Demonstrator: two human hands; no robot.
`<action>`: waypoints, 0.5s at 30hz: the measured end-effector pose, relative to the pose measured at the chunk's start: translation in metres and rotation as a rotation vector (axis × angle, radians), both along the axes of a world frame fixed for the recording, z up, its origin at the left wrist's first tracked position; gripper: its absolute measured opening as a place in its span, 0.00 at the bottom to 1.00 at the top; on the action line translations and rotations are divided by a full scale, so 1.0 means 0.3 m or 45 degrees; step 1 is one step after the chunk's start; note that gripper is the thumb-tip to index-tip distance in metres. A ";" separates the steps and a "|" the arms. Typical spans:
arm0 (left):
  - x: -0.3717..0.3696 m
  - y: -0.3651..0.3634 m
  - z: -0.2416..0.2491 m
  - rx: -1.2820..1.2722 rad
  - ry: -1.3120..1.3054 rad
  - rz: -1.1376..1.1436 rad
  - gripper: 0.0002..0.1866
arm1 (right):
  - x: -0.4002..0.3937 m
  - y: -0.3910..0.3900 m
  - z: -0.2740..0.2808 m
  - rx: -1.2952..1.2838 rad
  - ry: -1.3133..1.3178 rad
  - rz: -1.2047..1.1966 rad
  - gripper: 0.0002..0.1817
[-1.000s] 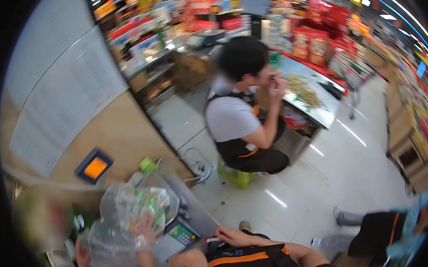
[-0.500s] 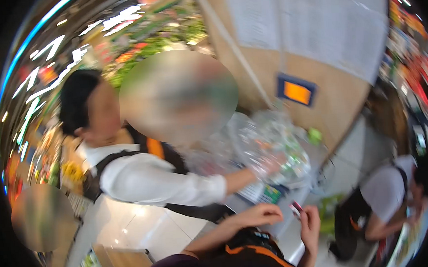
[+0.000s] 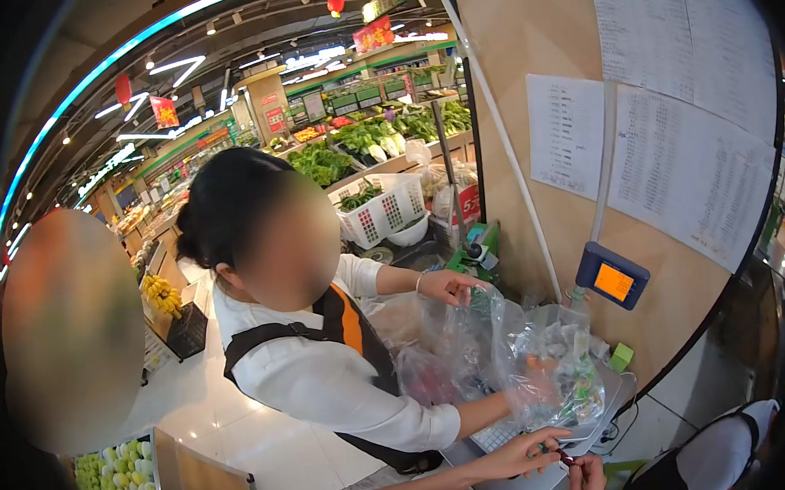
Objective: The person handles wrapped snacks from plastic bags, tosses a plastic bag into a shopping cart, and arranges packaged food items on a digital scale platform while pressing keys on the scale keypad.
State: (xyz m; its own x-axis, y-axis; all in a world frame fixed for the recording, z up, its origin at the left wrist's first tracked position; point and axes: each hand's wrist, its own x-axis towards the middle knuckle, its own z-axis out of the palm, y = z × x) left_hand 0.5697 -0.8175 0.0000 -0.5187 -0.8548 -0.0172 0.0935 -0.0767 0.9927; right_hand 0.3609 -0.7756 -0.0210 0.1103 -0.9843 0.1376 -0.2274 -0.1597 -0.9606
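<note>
Near the bottom edge, my left hand [image 3: 521,456] has its fingers drawn together, with a bit of green showing between them, too small to name. Close on its right, my right hand [image 3: 587,478] pinches a small dark red object [image 3: 564,458] that lies between both hands' fingertips. Just beyond them, a co-worker in a white shirt [image 3: 329,381] has one hand in or behind a clear plastic bag [image 3: 550,370] of mixed items and the other hand at the bag's upper left.
A scale display [image 3: 613,275] and paper lists [image 3: 690,154] are on the wooden panel. A small green box [image 3: 621,357] stands beside the bag. Behind the co-worker are a white basket [image 3: 382,212] and vegetable shelves. Another person [image 3: 709,450] bends at the lower right.
The view has shifted and sharpened. My hands have come together around the small object. The co-worker's second hand now shows at the bag.
</note>
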 end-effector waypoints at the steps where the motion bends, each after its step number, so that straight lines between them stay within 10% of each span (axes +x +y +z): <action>1: -0.010 -0.018 0.007 -0.003 -0.024 -0.021 0.22 | 0.004 -0.007 0.026 -0.020 0.016 -0.011 0.06; 15: -0.102 -0.113 0.160 0.150 0.278 -0.255 0.15 | -0.018 0.003 0.201 -0.101 -0.147 -0.347 0.04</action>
